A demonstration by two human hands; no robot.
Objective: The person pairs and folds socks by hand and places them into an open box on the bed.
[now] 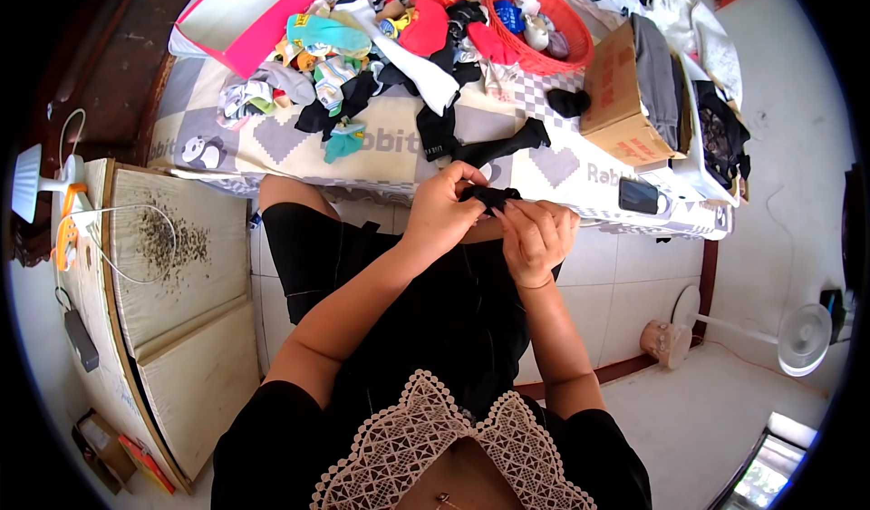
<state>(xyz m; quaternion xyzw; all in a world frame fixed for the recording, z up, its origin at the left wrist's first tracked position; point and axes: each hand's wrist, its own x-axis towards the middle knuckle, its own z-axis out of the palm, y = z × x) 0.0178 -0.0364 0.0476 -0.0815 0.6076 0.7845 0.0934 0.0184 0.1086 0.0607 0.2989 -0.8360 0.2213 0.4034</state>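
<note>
Above my lap, at the bed's near edge, both hands are closed on a small bunched black sock [490, 199]. My left hand [441, 213] pinches its left end between thumb and index finger. From the right, my right hand [540, 238] grips the other end with its fingertips. Part of the sock is hidden by my fingers. Just beyond my hands, a long black sock [503, 145] lies flat on the bedspread, beside another black sock [438, 134] with small lettering.
A heap of mixed socks [349, 75] covers the bed [381, 161] at the back left, next to a pink-edged box [245, 57]. Farther right are a red basket [580, 48], a cardboard box [616, 102] with grey cloth and a phone [639, 195]. A cabinet [181, 329] stands left.
</note>
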